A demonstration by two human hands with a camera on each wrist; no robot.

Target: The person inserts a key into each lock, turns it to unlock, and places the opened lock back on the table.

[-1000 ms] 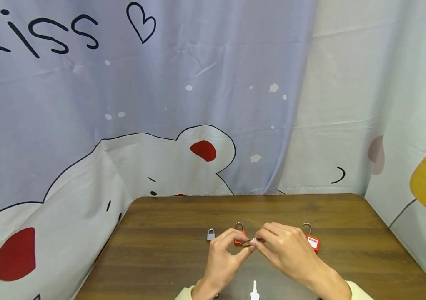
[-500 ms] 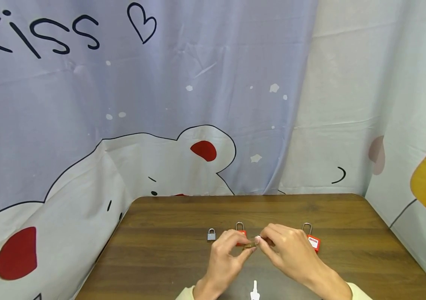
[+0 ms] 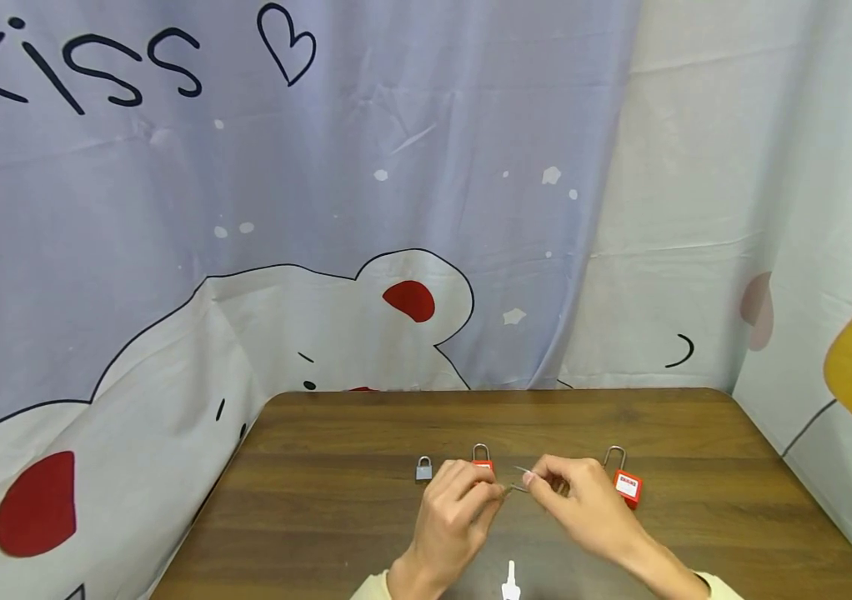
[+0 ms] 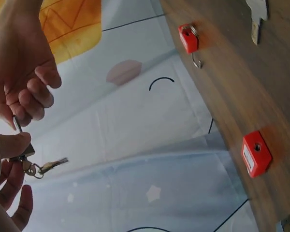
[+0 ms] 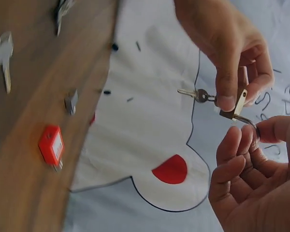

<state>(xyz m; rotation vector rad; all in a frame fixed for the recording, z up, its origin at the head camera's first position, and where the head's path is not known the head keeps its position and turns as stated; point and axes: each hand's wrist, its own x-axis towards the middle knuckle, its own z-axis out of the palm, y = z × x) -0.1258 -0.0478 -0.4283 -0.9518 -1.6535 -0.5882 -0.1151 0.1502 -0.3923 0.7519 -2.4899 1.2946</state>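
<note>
Aloft, the left hand (image 5: 228, 50) pinches a padlock (image 5: 239, 103), its metal loop (image 5: 246, 119) pointing across to the right hand (image 5: 258, 182), which pinches it too.

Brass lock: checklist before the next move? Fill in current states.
1. Left hand grips the brass lock body: ok.
2. Right hand holds the shackle: ok.
3. Key seated in the lock: cannot tell; keys show beside the body, keyhole not visible.
4. Loose key on the table, apart from both hands: ok.
5. Red lock beside the grey lock fully visible from head view: not ok, left hand partly covers it.
</note>
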